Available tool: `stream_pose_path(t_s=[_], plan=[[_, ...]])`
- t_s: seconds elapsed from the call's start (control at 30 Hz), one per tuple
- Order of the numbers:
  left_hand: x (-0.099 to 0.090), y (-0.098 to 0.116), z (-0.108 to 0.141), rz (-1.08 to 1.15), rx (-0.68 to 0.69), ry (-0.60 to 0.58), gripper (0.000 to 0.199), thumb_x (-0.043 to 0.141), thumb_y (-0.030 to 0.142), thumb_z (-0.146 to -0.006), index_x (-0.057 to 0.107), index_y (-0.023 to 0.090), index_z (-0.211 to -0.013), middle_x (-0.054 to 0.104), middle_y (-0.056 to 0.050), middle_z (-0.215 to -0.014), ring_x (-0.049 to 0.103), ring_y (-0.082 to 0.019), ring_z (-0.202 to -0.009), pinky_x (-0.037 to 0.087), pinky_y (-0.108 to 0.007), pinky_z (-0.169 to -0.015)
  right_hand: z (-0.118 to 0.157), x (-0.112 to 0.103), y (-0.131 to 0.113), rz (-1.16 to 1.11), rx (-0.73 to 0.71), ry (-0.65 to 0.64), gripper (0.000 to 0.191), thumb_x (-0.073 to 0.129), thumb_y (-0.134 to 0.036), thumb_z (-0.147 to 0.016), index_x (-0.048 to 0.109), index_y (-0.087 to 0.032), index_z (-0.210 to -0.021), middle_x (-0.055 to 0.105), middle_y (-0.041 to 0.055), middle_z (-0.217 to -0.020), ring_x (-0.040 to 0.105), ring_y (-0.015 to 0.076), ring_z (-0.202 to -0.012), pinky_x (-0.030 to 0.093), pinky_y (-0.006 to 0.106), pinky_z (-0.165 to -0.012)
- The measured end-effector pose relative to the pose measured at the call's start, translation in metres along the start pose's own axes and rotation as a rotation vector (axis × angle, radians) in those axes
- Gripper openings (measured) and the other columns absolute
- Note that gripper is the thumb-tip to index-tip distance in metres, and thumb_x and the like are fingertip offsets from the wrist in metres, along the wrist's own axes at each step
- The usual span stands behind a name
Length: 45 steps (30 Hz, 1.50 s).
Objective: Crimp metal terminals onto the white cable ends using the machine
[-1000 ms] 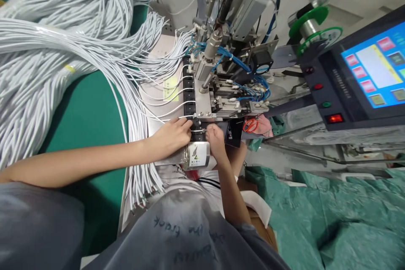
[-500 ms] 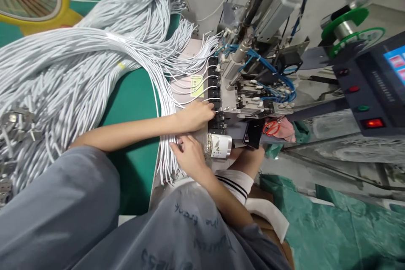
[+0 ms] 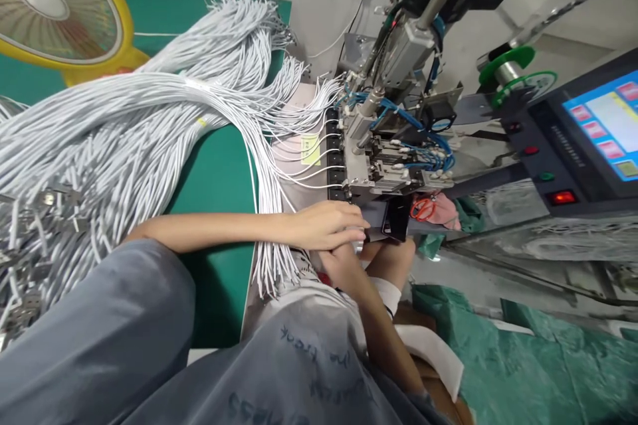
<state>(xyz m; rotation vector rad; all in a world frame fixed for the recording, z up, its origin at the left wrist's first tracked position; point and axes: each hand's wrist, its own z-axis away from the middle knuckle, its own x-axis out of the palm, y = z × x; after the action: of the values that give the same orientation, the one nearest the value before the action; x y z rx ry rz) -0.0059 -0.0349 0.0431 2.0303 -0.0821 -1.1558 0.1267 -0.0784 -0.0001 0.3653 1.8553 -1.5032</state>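
Observation:
My left hand [image 3: 329,224] lies across the near end of the machine's black wire-holder strip [image 3: 333,144], fingers bent together. What is in them, if anything, is hidden. Under it is my right hand [image 3: 343,267], its fingers mostly covered by the left. Several white cables [image 3: 314,184] run from the bundle into the slots of the strip. A loose bunch of white cables [image 3: 273,239] hangs down beneath my left forearm, its cut ends beside my lap. The machine [image 3: 361,126] has metal cylinders and blue air hoses.
A large heap of white cables [image 3: 124,119] covers the green table [image 3: 214,265] at left, beside a yellow fan [image 3: 112,33]. A control panel [image 3: 588,139] stands at right. A phone [image 3: 397,218] and orange-handled scissors [image 3: 423,208] lie past the machine.
My left hand has moved from the holder strip towards me and to the right. My right hand has left the cable bunch and gone under it. Another cable now shows in the strip.

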Motion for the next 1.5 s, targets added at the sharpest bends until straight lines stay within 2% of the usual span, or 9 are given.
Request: stream_pose_path(t_s=[0.1, 0.2, 0.4, 0.6, 0.73, 0.87, 1.07, 1.23, 1.5], plan=[[-0.002, -0.006, -0.001, 0.012, -0.109, 0.008, 0.040, 0.038, 0.035, -0.095, 0.055, 0.009, -0.120, 0.060, -0.013, -0.113, 0.058, -0.020, -0.101, 0.045, -0.031, -0.088, 0.005, -0.033, 0.012, -0.138, 0.076, -0.057, 0.020, 0.051, -0.024, -0.083, 0.065, -0.015, -0.074, 0.061, 0.0024, -0.066, 0.057, 0.0149, -0.064, 0.047, 0.026, -0.060], [-0.002, -0.017, -0.003, -0.003, -0.131, 0.047, 0.036, 0.045, 0.035, -0.092, 0.058, 0.010, -0.115, 0.063, -0.011, -0.103, 0.060, -0.019, -0.091, 0.047, -0.031, -0.081, -0.002, -0.053, 0.021, -0.394, 0.206, 0.054, 0.012, 0.059, -0.025, -0.074, 0.064, -0.014, -0.075, 0.060, 0.0004, -0.064, 0.053, 0.0118, -0.057, 0.044, 0.025, -0.055], [-0.005, -0.028, -0.009, 0.041, -0.027, 0.165, 0.023, 0.045, 0.021, -0.091, 0.065, 0.012, -0.084, 0.063, -0.005, -0.076, 0.057, -0.012, -0.072, 0.044, -0.023, -0.067, -0.018, -0.047, 0.015, -0.737, 0.210, 0.357, 0.032, 0.067, -0.025, -0.066, 0.058, -0.017, -0.096, 0.058, -0.0025, -0.066, 0.049, 0.0084, -0.053, 0.043, 0.023, -0.053], [-0.010, -0.025, -0.009, 0.093, 0.037, 0.229, 0.024, 0.042, 0.021, -0.092, 0.063, 0.012, -0.086, 0.060, -0.004, -0.069, 0.053, -0.011, -0.065, 0.042, -0.022, -0.061, -0.024, -0.036, 0.014, -0.760, 0.093, 0.377, 0.012, 0.062, -0.029, -0.074, 0.061, -0.018, -0.079, 0.054, -0.0015, -0.067, 0.049, 0.0088, -0.053, 0.041, 0.024, -0.052], [-0.011, -0.025, -0.010, 0.130, 0.057, 0.189, 0.026, 0.042, 0.022, -0.093, 0.063, 0.011, -0.081, 0.056, -0.004, -0.069, 0.051, -0.011, -0.065, 0.042, -0.023, -0.061, -0.027, -0.033, 0.020, -0.730, -0.023, 0.451, 0.006, 0.067, -0.025, -0.071, 0.065, -0.019, -0.073, 0.055, 0.0008, -0.075, 0.054, 0.0123, -0.070, 0.045, 0.026, -0.062], [-0.011, -0.023, -0.010, 0.143, 0.056, 0.171, 0.027, 0.042, 0.019, -0.091, 0.064, 0.011, -0.080, 0.059, -0.007, -0.075, 0.052, -0.012, -0.069, 0.043, -0.025, -0.065, -0.025, -0.030, 0.022, -0.766, 0.022, 0.381, 0.011, 0.065, -0.028, -0.072, 0.069, -0.020, -0.079, 0.056, 0.0021, -0.078, 0.055, 0.0138, -0.073, 0.046, 0.028, -0.064], [-0.011, -0.023, -0.008, 0.053, 0.044, 0.242, 0.025, 0.046, 0.022, -0.090, 0.068, 0.012, -0.083, 0.056, -0.004, -0.068, 0.050, -0.011, -0.063, 0.041, -0.023, -0.059, -0.021, -0.035, 0.010, -0.571, 0.032, 0.535, 0.010, 0.063, -0.024, -0.076, 0.071, -0.018, -0.080, 0.059, 0.0024, -0.074, 0.054, 0.0127, -0.069, 0.043, 0.026, -0.060], [-0.011, -0.024, -0.007, -0.047, 0.055, 0.218, 0.025, 0.045, 0.019, -0.090, 0.069, 0.012, -0.083, 0.055, -0.004, -0.069, 0.050, -0.011, -0.063, 0.040, -0.022, -0.058, -0.020, -0.052, 0.005, -0.392, 0.131, 0.406, 0.015, 0.062, -0.027, -0.074, 0.070, -0.015, -0.072, 0.051, -0.0011, -0.057, 0.042, 0.0092, -0.051, 0.035, 0.024, -0.048], [-0.003, -0.024, -0.007, 0.132, -0.064, 0.278, 0.015, 0.056, 0.018, -0.083, 0.069, 0.013, -0.077, 0.057, -0.001, -0.063, 0.050, -0.008, -0.058, 0.040, -0.020, -0.055, -0.023, -0.029, 0.008, -0.649, 0.166, 0.480, 0.016, 0.062, -0.030, -0.072, 0.066, -0.015, -0.067, 0.058, 0.0015, -0.063, 0.050, 0.0123, -0.057, 0.040, 0.026, -0.055]])
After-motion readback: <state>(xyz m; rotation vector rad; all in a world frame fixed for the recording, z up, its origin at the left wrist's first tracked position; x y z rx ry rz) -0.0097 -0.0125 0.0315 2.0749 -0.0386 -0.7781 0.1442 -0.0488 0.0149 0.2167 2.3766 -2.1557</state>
